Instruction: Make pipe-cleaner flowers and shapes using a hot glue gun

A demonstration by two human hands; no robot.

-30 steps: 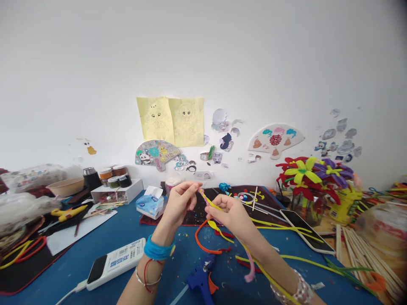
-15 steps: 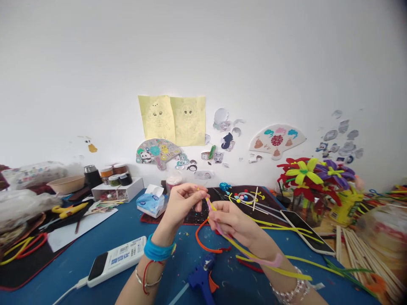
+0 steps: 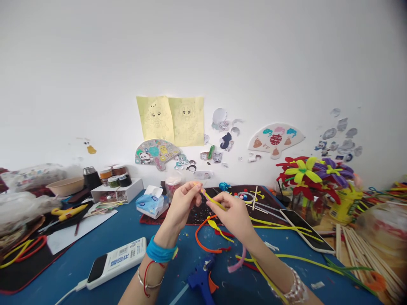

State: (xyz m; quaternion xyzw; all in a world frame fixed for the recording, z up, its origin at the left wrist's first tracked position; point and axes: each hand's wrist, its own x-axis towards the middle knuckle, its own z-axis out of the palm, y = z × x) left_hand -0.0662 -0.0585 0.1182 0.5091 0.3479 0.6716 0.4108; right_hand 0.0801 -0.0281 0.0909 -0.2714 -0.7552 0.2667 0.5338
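Above the middle of the table, my left hand [image 3: 183, 204] pinches the upper ends of a yellow pipe cleaner [image 3: 266, 276] and a pink pipe cleaner [image 3: 239, 262], thumb against fingers. Just to its right, my right hand [image 3: 234, 215] is closed on the same two strands. Their tails hang below the right hand, the pink one curled and the yellow one running along my forearm. Below the hands lie an orange pipe cleaner [image 3: 197, 237] bent in a curve and a yellow twisted piece [image 3: 216, 228]. A blue glue gun [image 3: 200, 277] rests nearer to me.
On the left are a white power bank [image 3: 117, 262], a tissue pack [image 3: 151, 203] and a yellow-handled tool [image 3: 68, 212]. To the right are a tablet [image 3: 307, 231], wooden sticks [image 3: 359, 258] and pipe-cleaner flowers [image 3: 303, 171] in a vase. Long yellow pipe cleaners [image 3: 276, 225] cross the table.
My right hand has turned and risen slightly, fingers now towards the left hand. The tails of the pink and yellow pipe cleaners have swung down, uncovering the yellow twisted piece.
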